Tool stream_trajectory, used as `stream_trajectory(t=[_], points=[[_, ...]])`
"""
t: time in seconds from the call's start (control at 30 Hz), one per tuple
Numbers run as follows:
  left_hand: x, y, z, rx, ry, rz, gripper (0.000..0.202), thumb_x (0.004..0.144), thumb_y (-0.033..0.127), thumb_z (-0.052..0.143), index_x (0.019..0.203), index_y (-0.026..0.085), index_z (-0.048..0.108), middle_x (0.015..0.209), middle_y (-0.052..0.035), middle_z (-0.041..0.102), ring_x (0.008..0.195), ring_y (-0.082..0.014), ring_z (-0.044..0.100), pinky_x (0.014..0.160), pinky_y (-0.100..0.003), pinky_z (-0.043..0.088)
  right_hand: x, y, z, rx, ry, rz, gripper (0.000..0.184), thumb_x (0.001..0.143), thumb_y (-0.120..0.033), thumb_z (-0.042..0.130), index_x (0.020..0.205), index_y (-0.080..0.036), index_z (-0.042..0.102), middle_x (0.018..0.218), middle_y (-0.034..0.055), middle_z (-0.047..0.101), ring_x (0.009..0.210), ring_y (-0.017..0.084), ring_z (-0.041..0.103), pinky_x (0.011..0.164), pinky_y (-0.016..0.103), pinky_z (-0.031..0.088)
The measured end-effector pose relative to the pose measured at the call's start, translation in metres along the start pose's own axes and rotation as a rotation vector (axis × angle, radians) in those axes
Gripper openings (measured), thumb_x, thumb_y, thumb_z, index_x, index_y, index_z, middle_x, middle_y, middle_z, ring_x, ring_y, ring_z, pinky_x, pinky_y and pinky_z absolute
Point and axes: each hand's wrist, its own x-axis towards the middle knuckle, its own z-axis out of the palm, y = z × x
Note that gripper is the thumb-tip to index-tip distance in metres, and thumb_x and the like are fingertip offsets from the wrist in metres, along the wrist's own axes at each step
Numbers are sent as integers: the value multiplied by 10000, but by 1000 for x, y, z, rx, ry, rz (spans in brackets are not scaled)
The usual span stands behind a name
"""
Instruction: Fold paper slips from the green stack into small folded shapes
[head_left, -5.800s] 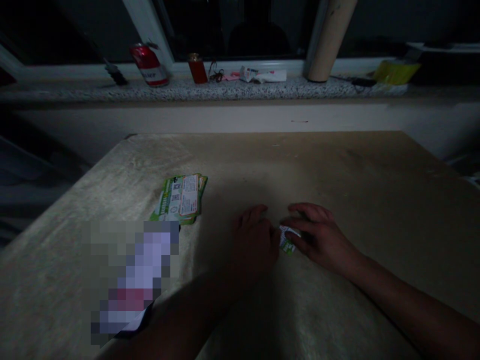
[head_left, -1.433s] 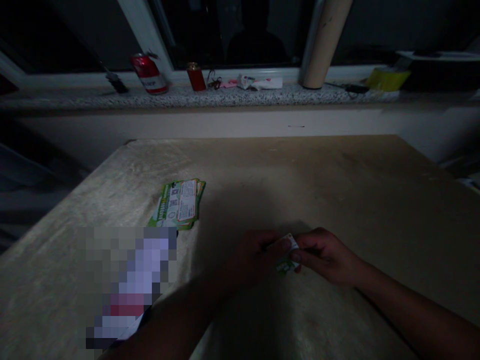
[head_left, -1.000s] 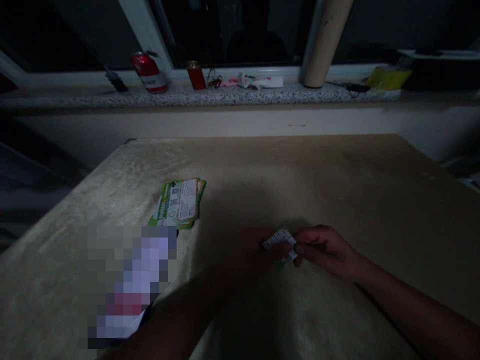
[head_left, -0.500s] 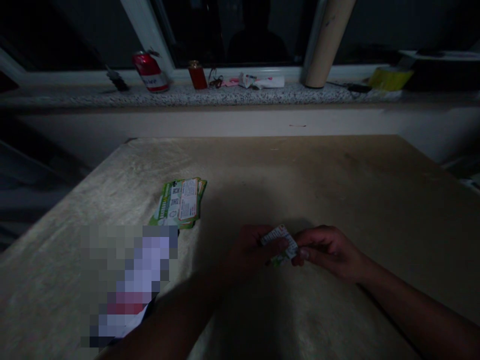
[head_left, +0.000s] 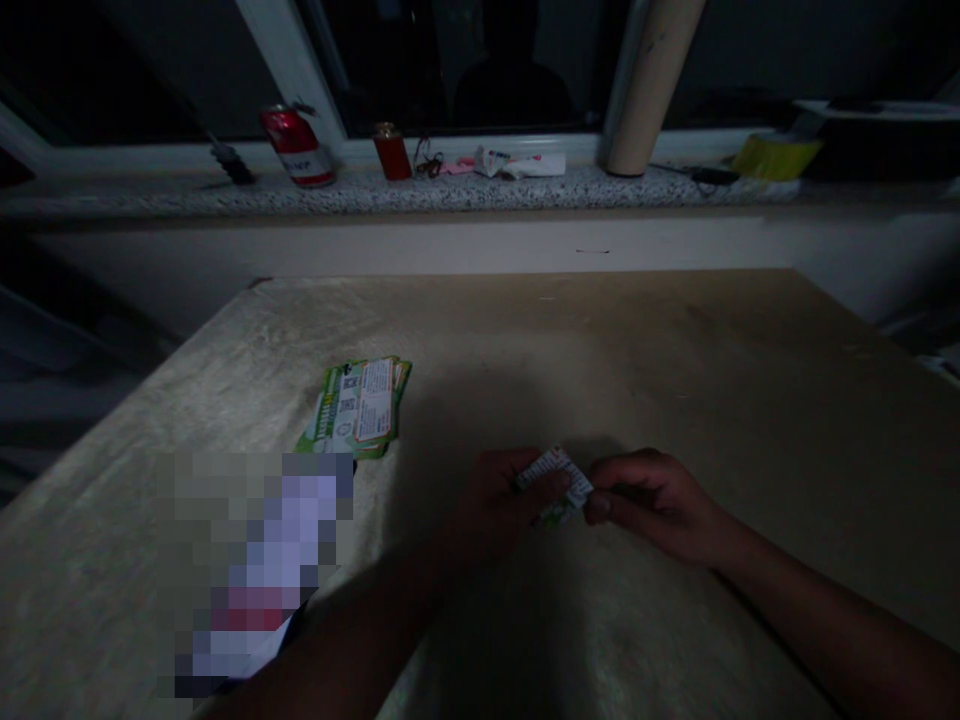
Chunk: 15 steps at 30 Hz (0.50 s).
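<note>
white-green folded paper slip pinched between left hand and right hand fingers, just above table.

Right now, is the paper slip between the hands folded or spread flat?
Folded, it seems: the paper slip, pinched by left hand and right hand, shows a white face over a green flap.

Card stack left of hands

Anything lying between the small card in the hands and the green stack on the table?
Nothing visible. The left hand and right hand both pinch the small card. Only bare, shadowed table lies between it and the green stack, though the dim light could hide something small.
</note>
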Motion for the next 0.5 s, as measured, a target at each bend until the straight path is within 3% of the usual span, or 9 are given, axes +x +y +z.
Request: stream_trajectory(t=[0.23, 0.5], points=[[0, 0, 1, -75, -44, -32, 397, 838, 515, 721, 784, 124, 678, 644, 9, 550, 582, -108, 464, 551, -227, 359, -2, 3, -2, 90, -49, -58, 236, 985, -318, 625, 856, -152, 733, 746, 50, 710, 680, 144, 643, 617, 252, 495], [-1, -1, 3, 23, -11, -1, 398, 838, 521, 710, 779, 128, 693, 641, 15, 546, 586, -105, 451, 545, -226, 336, 0, 4, 1, 0, -10, -36, 269, 986, -345, 615, 825, -154, 714, 696, 33, 679, 624, 131, 606, 570, 241, 456]])
